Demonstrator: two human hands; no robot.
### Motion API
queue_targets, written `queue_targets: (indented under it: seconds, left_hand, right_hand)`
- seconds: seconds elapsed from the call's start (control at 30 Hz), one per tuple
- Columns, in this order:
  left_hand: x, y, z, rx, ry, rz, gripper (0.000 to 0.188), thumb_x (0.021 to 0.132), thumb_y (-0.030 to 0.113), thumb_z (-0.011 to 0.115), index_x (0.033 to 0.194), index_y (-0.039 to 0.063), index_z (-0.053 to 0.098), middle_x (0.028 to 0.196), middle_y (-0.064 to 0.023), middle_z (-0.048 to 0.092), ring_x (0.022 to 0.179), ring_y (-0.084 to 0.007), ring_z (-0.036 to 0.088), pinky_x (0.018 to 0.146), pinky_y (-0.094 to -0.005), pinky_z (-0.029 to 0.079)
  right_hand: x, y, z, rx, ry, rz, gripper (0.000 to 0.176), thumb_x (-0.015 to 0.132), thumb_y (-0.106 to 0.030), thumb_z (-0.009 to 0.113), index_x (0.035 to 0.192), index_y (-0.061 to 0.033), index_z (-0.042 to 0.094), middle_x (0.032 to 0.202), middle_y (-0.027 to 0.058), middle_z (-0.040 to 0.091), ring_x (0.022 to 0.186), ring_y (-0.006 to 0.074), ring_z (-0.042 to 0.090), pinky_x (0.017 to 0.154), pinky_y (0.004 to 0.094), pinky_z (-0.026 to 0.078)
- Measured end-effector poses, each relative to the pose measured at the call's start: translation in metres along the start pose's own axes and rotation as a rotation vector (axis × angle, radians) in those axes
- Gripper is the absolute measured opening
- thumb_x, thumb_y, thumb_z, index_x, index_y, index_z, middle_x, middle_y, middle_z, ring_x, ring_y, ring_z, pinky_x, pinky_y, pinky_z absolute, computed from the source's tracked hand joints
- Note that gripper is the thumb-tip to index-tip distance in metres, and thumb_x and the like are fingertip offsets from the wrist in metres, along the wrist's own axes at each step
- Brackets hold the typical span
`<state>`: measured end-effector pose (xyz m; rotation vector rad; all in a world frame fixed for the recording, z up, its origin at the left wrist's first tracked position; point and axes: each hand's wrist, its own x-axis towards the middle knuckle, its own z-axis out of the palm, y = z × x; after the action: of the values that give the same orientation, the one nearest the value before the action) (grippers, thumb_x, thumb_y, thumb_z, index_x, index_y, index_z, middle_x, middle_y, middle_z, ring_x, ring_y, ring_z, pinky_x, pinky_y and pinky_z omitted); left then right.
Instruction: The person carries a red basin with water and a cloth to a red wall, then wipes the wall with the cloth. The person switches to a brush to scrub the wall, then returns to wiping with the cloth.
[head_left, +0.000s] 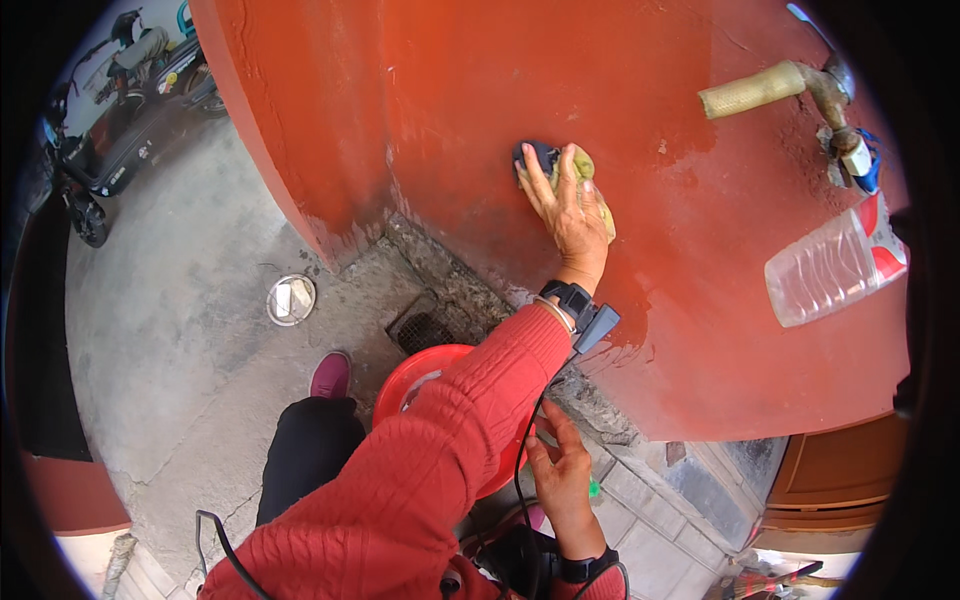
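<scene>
My left hand is pressed flat on a red-painted wall, holding a wadded cloth, partly dark and partly yellow-green, under its fingers. Darker wet-looking patches show on the paint around it. Lower down, my right hand hangs beside the rim of a red plastic basin, thumb and fingers apart, with nothing visible in it. Whether it touches the rim cannot be told. My left sleeve covers much of the basin; something whitish shows inside.
A metal tap with a hose stub juts from the wall above a clear plastic bottle. A drain grate lies beside the basin. On the concrete floor sits a round dish with pale blocks. Scooters stand at left. A black cable hangs from my left wrist.
</scene>
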<state>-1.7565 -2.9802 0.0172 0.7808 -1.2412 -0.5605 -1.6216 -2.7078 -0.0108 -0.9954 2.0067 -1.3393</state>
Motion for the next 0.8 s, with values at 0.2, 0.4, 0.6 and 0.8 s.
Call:
queue_targets:
  seconds: [0.2, 0.4, 0.6, 0.8]
  left_hand:
    - [0.047, -0.073, -0.004, -0.009, 0.112, 0.024, 0.041, 0.096, 0.017, 0.052, 0.136, 0.012, 0.056, 0.156, -0.0235, 0.029, 0.140, -0.0472, 0.029, 0.115, -0.0558, 0.025]
    - [0.101, -0.130, -0.020, 0.007, 0.140, 0.007, 0.041, 0.096, 0.015, 0.052, 0.138, 0.016, 0.055, 0.153, -0.0235, 0.033, 0.137, -0.0448, 0.034, 0.113, -0.0523, 0.029]
    - [0.126, -0.137, -0.021, -0.054, 0.241, -0.416, 0.039, 0.098, 0.014, 0.051, 0.137, 0.013, 0.054, 0.147, -0.0232, 0.037, 0.135, -0.0393, 0.041, 0.110, -0.0451, 0.036]
    - [0.022, -0.054, -0.003, -0.080, 0.111, -0.183, 0.049, 0.097, 0.013, 0.052, 0.145, 0.011, 0.045, 0.151, -0.0269, 0.031, 0.138, -0.0443, 0.034, 0.114, -0.0503, 0.029]
  right_hand:
    - [0.012, 0.012, -0.006, -0.098, -0.118, 0.076, 0.045, 0.092, -0.002, 0.063, 0.135, 0.0031, 0.052, 0.126, 0.0185, 0.062, 0.110, 0.0260, 0.066, 0.085, 0.0339, 0.058]
    - [0.004, 0.006, -0.017, -0.135, -0.137, 0.094, 0.046, 0.089, -0.005, 0.068, 0.132, 0.0029, 0.054, 0.117, 0.0220, 0.066, 0.099, 0.0287, 0.070, 0.079, 0.0354, 0.059]
    - [-0.019, -0.008, -0.029, -0.181, -0.103, -0.035, 0.046, 0.087, -0.006, 0.070, 0.130, 0.0030, 0.056, 0.113, 0.0225, 0.066, 0.098, 0.0320, 0.070, 0.078, 0.0375, 0.058]
    - [-0.029, -0.005, -0.027, -0.186, -0.151, -0.053, 0.040, 0.085, -0.006, 0.071, 0.123, 0.0041, 0.060, 0.109, 0.0238, 0.067, 0.095, 0.0359, 0.069, 0.079, 0.0407, 0.057]
